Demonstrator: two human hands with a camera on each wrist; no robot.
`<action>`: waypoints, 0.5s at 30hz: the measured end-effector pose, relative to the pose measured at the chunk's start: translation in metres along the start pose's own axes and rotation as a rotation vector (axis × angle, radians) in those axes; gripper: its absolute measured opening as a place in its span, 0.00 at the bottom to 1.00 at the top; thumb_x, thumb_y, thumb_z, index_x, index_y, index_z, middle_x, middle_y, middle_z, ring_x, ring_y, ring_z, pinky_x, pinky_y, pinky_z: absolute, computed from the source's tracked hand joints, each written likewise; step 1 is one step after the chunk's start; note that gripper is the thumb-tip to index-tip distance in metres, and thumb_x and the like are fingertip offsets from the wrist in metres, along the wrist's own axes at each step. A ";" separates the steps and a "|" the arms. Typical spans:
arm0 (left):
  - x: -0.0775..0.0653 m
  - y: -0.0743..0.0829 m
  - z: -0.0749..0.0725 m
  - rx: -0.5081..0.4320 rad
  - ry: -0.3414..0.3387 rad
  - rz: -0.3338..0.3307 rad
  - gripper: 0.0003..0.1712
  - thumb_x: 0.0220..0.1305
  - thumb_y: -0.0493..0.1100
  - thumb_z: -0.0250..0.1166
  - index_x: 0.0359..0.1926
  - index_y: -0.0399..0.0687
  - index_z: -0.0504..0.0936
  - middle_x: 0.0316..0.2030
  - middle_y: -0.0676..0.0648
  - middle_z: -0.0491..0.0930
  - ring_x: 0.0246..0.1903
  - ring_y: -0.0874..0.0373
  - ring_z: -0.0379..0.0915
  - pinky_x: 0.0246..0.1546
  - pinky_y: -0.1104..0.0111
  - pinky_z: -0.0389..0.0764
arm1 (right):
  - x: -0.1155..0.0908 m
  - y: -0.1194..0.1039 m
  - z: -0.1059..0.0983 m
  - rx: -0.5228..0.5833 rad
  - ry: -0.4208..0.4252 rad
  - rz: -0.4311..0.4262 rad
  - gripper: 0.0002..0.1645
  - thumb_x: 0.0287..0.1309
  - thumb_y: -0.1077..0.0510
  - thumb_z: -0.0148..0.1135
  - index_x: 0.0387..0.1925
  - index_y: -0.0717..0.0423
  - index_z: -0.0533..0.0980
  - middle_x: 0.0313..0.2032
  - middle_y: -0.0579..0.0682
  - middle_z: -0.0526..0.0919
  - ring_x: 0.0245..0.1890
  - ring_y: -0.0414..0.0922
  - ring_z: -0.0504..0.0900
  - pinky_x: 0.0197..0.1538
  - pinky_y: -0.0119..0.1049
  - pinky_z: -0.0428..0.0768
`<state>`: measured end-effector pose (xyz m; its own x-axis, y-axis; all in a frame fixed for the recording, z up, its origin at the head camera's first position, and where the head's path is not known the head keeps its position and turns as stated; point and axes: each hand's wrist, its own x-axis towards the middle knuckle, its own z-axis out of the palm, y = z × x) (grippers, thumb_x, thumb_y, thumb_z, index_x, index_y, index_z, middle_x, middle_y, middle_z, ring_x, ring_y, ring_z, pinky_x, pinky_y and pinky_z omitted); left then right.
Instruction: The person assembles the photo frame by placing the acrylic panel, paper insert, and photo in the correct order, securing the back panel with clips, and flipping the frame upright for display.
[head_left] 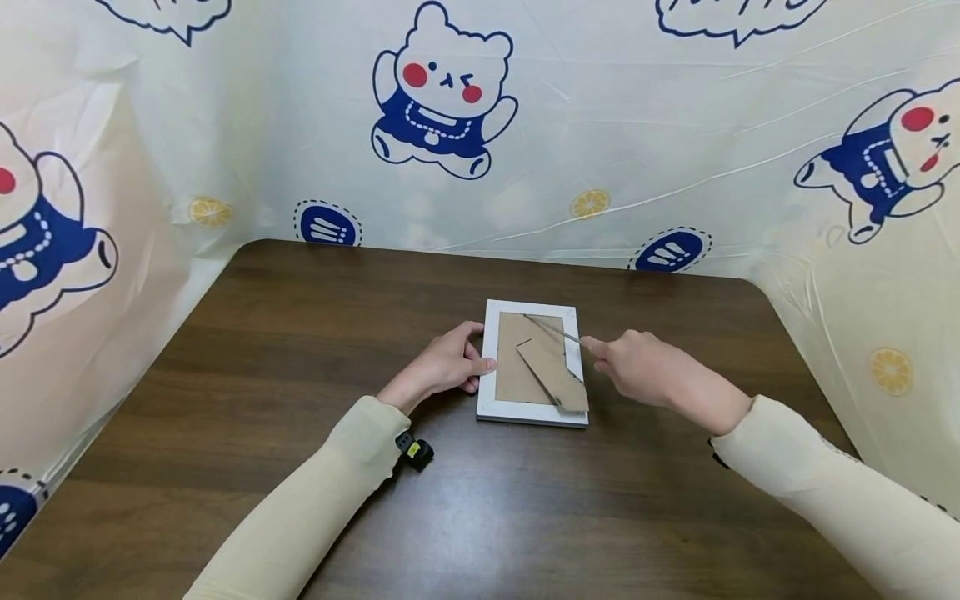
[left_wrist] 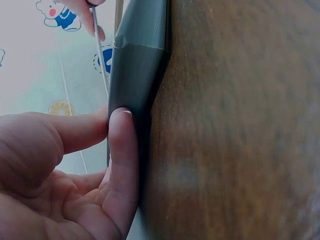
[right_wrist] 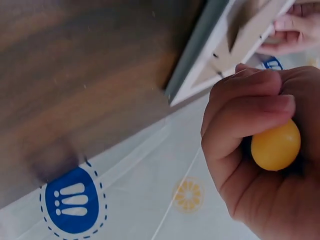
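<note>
A white picture frame (head_left: 517, 412) lies back up on the table, its brown backing board (head_left: 510, 379) showing. The board's brown stand flap (head_left: 558, 375) slants over the lower right part. My left hand (head_left: 450, 360) grips the frame's left edge, thumb over the rim; in the left wrist view its fingers press the frame's side (left_wrist: 135, 75). My right hand (head_left: 645, 367) is wrapped round a screwdriver, whose thin metal shaft (head_left: 555, 328) reaches across the right rim to the board's upper part. Its rounded yellow handle end (right_wrist: 276, 146) sticks out of the fist.
The dark wooden table (head_left: 300, 333) has rounded far corners. Behind it and at both sides hangs a pale curtain (head_left: 315, 100) printed with cartoon bears and lemon slices. A small black device (head_left: 415, 450) sits at the left cuff.
</note>
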<state>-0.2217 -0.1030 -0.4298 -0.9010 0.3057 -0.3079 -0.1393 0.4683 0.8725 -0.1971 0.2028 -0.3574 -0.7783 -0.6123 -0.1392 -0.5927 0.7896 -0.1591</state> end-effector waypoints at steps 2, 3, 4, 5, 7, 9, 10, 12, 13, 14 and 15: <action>0.000 0.000 0.000 -0.004 -0.001 -0.003 0.43 0.72 0.38 0.71 0.80 0.43 0.60 0.40 0.40 0.79 0.26 0.56 0.80 0.28 0.67 0.88 | -0.003 -0.002 0.007 -0.032 0.043 -0.013 0.21 0.75 0.65 0.60 0.66 0.63 0.76 0.12 0.44 0.66 0.11 0.38 0.64 0.16 0.30 0.66; 0.000 0.000 0.000 -0.007 0.000 -0.005 0.43 0.72 0.38 0.71 0.80 0.43 0.60 0.40 0.40 0.79 0.25 0.56 0.80 0.28 0.67 0.88 | -0.004 -0.003 0.010 -0.048 0.067 -0.020 0.21 0.74 0.65 0.61 0.65 0.63 0.76 0.12 0.45 0.65 0.10 0.39 0.63 0.15 0.31 0.65; 0.000 0.000 0.000 -0.008 -0.001 -0.004 0.43 0.72 0.38 0.71 0.80 0.43 0.60 0.40 0.40 0.79 0.25 0.56 0.80 0.28 0.67 0.88 | -0.005 -0.004 0.014 -0.068 0.090 -0.026 0.20 0.74 0.65 0.62 0.64 0.63 0.76 0.11 0.45 0.65 0.10 0.39 0.63 0.14 0.31 0.64; 0.000 0.001 0.000 -0.010 0.000 -0.003 0.43 0.72 0.38 0.71 0.80 0.43 0.60 0.40 0.40 0.79 0.25 0.56 0.80 0.28 0.67 0.88 | -0.006 -0.005 0.016 -0.088 0.111 -0.032 0.20 0.73 0.66 0.62 0.63 0.63 0.77 0.11 0.45 0.65 0.09 0.40 0.64 0.13 0.31 0.65; 0.001 0.001 0.000 -0.013 0.003 -0.002 0.43 0.72 0.38 0.71 0.80 0.43 0.61 0.40 0.40 0.79 0.25 0.56 0.80 0.28 0.67 0.89 | -0.007 -0.007 0.021 -0.132 0.155 -0.044 0.20 0.71 0.66 0.64 0.61 0.64 0.77 0.11 0.45 0.64 0.09 0.40 0.65 0.12 0.33 0.65; 0.001 0.001 0.001 -0.016 0.006 0.000 0.42 0.72 0.38 0.71 0.80 0.43 0.61 0.40 0.40 0.79 0.25 0.56 0.80 0.28 0.67 0.89 | -0.007 -0.009 0.026 -0.180 0.191 -0.054 0.20 0.70 0.67 0.65 0.61 0.65 0.77 0.10 0.46 0.64 0.08 0.41 0.67 0.11 0.33 0.67; 0.001 0.001 0.001 -0.017 0.008 0.000 0.42 0.72 0.38 0.71 0.80 0.43 0.61 0.41 0.40 0.79 0.25 0.56 0.80 0.28 0.67 0.89 | -0.007 -0.010 0.028 -0.202 0.207 -0.057 0.20 0.69 0.68 0.65 0.60 0.65 0.78 0.10 0.46 0.64 0.08 0.42 0.67 0.11 0.34 0.68; 0.001 0.000 0.001 -0.020 0.011 -0.001 0.42 0.72 0.38 0.71 0.80 0.44 0.61 0.41 0.40 0.80 0.25 0.56 0.80 0.29 0.66 0.89 | -0.007 -0.012 0.033 -0.238 0.235 -0.062 0.20 0.67 0.71 0.63 0.59 0.65 0.77 0.10 0.47 0.64 0.08 0.43 0.69 0.10 0.36 0.71; 0.001 0.000 0.001 -0.021 0.012 -0.002 0.42 0.72 0.38 0.71 0.80 0.44 0.61 0.41 0.40 0.80 0.25 0.56 0.81 0.29 0.66 0.89 | -0.007 -0.013 0.035 -0.256 0.249 -0.063 0.21 0.65 0.73 0.62 0.59 0.65 0.77 0.10 0.47 0.65 0.08 0.45 0.71 0.10 0.37 0.72; 0.002 -0.001 0.001 -0.018 0.012 -0.001 0.42 0.72 0.38 0.71 0.80 0.44 0.61 0.41 0.40 0.80 0.25 0.56 0.81 0.29 0.66 0.89 | -0.007 -0.014 0.037 -0.269 0.261 -0.064 0.23 0.63 0.74 0.61 0.59 0.66 0.77 0.10 0.48 0.65 0.09 0.46 0.72 0.10 0.38 0.73; 0.002 -0.001 0.001 -0.019 0.013 -0.001 0.42 0.72 0.38 0.71 0.80 0.44 0.61 0.41 0.40 0.80 0.26 0.56 0.81 0.29 0.66 0.89 | -0.008 -0.014 0.039 -0.283 0.273 -0.063 0.24 0.60 0.76 0.60 0.59 0.66 0.77 0.10 0.49 0.65 0.09 0.48 0.73 0.10 0.39 0.74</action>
<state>-0.2228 -0.1019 -0.4319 -0.9060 0.2943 -0.3041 -0.1480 0.4530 0.8792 -0.1747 0.1947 -0.3920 -0.7427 -0.6562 0.1333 -0.6448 0.7546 0.1219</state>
